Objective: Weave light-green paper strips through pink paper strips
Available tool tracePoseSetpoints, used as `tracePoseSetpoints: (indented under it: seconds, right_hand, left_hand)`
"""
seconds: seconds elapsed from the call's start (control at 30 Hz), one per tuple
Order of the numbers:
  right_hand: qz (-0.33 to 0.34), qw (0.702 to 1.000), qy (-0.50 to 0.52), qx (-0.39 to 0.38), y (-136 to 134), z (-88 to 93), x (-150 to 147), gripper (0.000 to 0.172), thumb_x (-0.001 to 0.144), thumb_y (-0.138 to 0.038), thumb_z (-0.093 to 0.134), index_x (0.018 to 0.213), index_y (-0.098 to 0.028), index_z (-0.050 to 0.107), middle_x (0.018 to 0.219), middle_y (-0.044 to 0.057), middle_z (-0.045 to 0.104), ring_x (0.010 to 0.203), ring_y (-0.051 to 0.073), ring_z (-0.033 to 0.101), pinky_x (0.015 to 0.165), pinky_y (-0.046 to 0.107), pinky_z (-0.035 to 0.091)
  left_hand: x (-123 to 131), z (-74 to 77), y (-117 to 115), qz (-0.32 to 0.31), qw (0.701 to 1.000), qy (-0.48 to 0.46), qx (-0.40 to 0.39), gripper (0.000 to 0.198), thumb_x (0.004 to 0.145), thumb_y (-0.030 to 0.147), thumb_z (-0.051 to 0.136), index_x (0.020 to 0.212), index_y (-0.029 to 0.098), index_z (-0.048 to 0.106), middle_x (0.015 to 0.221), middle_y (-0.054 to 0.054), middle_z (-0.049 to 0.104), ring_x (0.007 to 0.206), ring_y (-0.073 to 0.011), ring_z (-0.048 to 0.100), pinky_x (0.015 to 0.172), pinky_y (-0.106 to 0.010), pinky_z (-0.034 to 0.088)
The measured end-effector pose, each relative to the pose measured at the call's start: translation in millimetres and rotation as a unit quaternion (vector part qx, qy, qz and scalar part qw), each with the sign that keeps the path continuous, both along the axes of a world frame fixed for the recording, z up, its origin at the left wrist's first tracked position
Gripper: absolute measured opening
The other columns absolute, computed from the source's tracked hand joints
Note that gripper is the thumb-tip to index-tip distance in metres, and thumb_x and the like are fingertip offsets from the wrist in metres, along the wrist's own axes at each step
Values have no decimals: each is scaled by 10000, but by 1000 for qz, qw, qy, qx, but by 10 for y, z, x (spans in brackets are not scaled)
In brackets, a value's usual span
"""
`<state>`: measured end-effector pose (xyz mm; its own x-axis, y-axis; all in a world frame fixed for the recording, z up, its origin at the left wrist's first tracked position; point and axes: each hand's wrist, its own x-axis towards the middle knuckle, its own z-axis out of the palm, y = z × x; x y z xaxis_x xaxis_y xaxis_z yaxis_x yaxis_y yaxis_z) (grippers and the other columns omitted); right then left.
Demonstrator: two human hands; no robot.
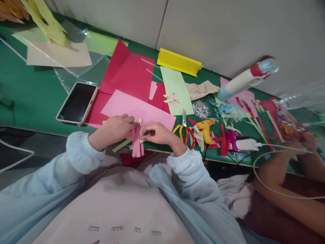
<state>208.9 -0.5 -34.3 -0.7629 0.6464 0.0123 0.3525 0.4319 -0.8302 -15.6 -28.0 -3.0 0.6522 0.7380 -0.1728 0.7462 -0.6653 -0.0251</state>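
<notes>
With both your left hand (pixel 117 127) and right hand (pixel 156 133) pinched closed on the pink and green paper strips (pixel 136 142) at the tabletop (pixel 33 98) edge left of the scissors (pixel 186 130), you appear mid-weave; next, seat one strip squarely.

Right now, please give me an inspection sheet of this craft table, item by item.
Surface: green table, mostly covered with paper.
Job's things: pink paper strips hang over the table's near edge; pink sheet lies behind them.
Clutter: phone, scissors, yellow glue gun, sequins, red sheets, paper scraps.
Hands: left hand and right hand both pinch the strips.
Cables: white cable from a white charger.
Surroundings: white wall; another person's arms at the right.
</notes>
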Motion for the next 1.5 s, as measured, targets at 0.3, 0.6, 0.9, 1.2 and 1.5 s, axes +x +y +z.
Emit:
tracePoseSetpoints:
  seconds: [0.3,0.6,0.9,1.2,1.5]
  right_hand:
    - [-21,993,74,-88,-1,-19,43,126,845,-189,530,776,-166,633,790,28,652,735,153,570,716,275,452]
    - [-15,991,79,-111,27,-46,79,387,540,-50,403,834,-165,627,840,22,657,761,154,589,720,270,453]
    - [-33,995,64,-64,3,-30,81,337,599,-26,470,842,-157,664,880,24,703,766,139,618,731,256,476]
    - [-51,996,38,-57,25,-36,140,250,673,-49,578,856,-150,715,881,42,732,778,153,659,730,262,499]
    - [-68,996,28,-51,48,27,179,169,685,-88,644,819,-140,733,783,18,672,633,98,520,623,228,420]
  left_hand:
    - [-3,-2,4,-13,1000,-14,11,216,949,183,518,1005,157,725,1007,-114,648,927,-244,607,791,-357,477]
    - [-71,-18,-1,-23,998,-52,0,406,899,510,601,1128,184,682,1117,-145,614,985,-286,571,799,-390,493]
    - [-75,16,16,-44,998,-42,1,377,883,516,624,1066,193,693,1123,-140,613,996,-288,564,820,-388,489]
    - [-101,13,49,-67,996,-48,-21,240,930,285,541,1096,199,692,1119,-138,623,1029,-280,561,878,-396,477]
    - [-117,0,46,-38,998,-48,-27,384,925,219,508,1293,200,616,1168,-133,594,1003,-268,562,846,-376,481]
